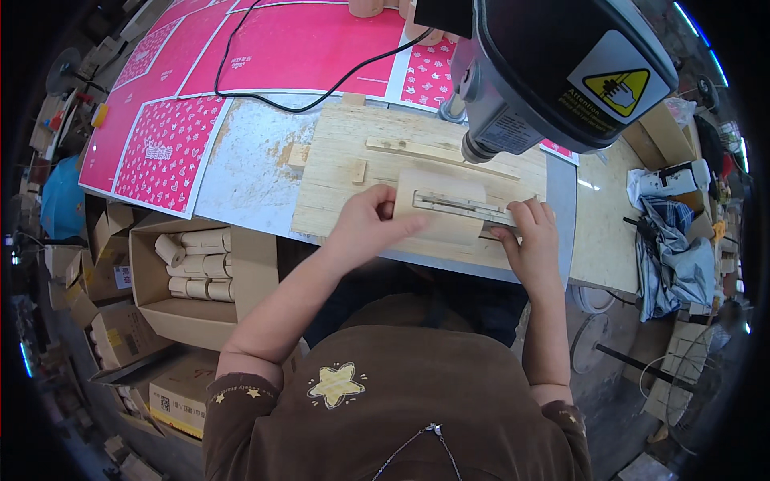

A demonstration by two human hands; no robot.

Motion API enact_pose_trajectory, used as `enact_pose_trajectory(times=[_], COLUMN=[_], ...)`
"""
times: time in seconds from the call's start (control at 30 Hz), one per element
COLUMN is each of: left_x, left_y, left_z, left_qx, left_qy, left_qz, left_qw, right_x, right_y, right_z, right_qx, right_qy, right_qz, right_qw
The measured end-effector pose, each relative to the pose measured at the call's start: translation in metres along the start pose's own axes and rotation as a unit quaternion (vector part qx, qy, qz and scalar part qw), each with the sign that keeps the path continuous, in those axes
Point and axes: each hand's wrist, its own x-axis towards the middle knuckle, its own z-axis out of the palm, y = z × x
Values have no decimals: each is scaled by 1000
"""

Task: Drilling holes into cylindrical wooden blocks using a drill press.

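A pale wooden cylinder (441,228) lies on its side on a wooden board in front of me. My left hand (370,224) grips its left end, thumb along the near side and fingers curled behind, partly hidden. A long slot runs along the top of the cylinder, and a narrow greyish strip (469,208) lies in it, sticking out to the right. The strip's right end is pinched between the thumb and fingers of my right hand (531,232). Just beyond the cylinder hangs the chuck (476,149) of a dark drill-like machine (553,72).
The wooden board (333,152) carries a long batten (393,147) and small blocks. A black cable (321,100) crosses the pink printed sheets (305,52). At the lower left, an open cardboard box (188,313) holds several wooden cylinders. Grey cloth (682,264) lies at the right.
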Motion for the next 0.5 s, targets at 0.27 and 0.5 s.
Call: enact_pose_trajectory(times=[0.27, 0.5], left_x=[11, 38], left_y=[-24, -36], left_z=[3, -21], left_qx=[347, 403], left_qy=[40, 106], left_qz=[300, 309], left_qw=[888, 855], right_x=[18, 39], right_y=[15, 5], right_z=[6, 20], right_qx=[-31, -6], right_qy=[41, 38], right_qz=[45, 22], right_qw=[998, 999])
